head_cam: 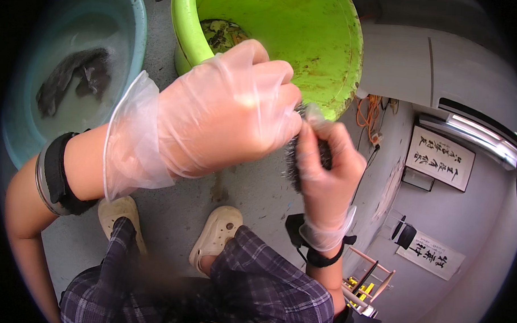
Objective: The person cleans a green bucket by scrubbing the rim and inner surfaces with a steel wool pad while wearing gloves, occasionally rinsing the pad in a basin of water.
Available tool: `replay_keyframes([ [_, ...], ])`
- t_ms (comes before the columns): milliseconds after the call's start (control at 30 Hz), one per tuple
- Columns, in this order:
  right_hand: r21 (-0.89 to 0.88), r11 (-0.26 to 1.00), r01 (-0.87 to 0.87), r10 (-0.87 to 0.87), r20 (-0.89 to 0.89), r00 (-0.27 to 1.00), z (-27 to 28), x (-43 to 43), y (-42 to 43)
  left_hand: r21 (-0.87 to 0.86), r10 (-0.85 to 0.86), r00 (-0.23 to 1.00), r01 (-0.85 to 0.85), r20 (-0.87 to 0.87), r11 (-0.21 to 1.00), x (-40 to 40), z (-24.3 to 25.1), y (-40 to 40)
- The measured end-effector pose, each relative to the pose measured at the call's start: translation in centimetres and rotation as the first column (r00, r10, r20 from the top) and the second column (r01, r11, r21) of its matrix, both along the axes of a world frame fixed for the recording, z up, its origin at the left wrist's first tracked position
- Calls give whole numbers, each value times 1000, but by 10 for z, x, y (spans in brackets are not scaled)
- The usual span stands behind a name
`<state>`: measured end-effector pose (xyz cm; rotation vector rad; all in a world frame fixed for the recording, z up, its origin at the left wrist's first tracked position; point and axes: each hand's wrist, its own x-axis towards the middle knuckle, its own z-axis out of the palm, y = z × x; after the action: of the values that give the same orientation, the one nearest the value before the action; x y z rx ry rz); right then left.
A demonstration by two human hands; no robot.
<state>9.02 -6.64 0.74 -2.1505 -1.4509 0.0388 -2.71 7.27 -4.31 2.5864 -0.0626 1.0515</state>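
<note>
My left hand (226, 109), in a thin clear plastic glove, is raised in the middle of the view with its fingers curled tightly. Its fingertips meet those of my right hand (331, 155), gloved the same way. My right hand pinches a dark, bristly, fur-like piece (293, 162) that hangs between and behind its fingers. The left fingertips close at the upper end of this piece, though what they grip is mostly hidden. Beyond both hands stands a bright green plastic tub (280, 34) with dirty walls and dark and brownish scraps (222, 34) at its bottom.
A blue plastic basin (137, 33) at the upper left holds cloudy water and a dark grey, limp piece (69, 76). My feet in beige clogs (217, 232) rest on the grey floor. Orange cable (369, 112) hangs at the right, near a wall with framed calligraphy (440, 157) and a small wooden stool (367, 276).
</note>
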Motion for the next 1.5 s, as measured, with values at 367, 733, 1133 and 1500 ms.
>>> replay_keyframes([
  [367, 165, 886, 433, -311, -479, 821, 17, 59, -30, 76, -36, 991, 45, -125, 996, -7, 3, 8],
  [733, 85, 932, 353, -100, -875, 474, 38, 53, -22, 30, -38, 929, 52, -369, 998, -27, 41, 53],
  [1133, 144, 986, 80, -24, -352, 936, 21, 38, -11, 25, 102, 961, -99, -258, 995, -10, 28, 8],
  [1500, 40, 991, -127, 127, -4, 992, 6, -4, 8, 26, 132, 974, -130, -181, 991, -8, 12, 3],
])
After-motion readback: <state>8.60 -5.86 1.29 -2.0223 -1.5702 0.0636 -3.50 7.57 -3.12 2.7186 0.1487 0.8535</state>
